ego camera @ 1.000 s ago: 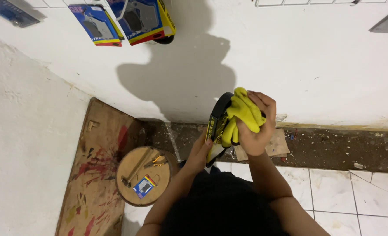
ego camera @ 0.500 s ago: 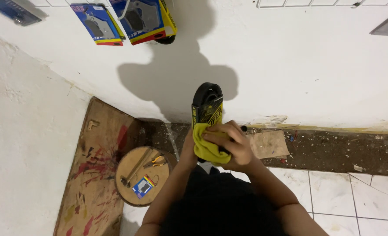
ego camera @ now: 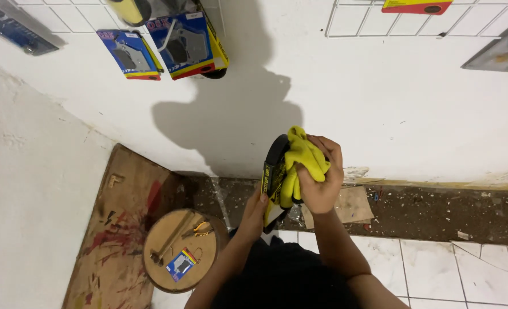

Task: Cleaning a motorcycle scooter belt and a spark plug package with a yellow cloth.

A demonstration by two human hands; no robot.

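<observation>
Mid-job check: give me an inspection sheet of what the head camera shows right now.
Surface: white tiled floor with a dirty bare strip along the wall foot.
Job's things: black packaged part with yellow label, held upright; yellow cloth pressed against it.
Clutter: round wooden stool carrying a hammer, pliers and a small blue packet; paint-stained board; cardboard scrap.
Hands: left hand supports the part's lower end; right hand grips the cloth.
Cables: nothing seen.
Surroundings: white wall; blue carded packages hanging on a wire rack.
</observation>
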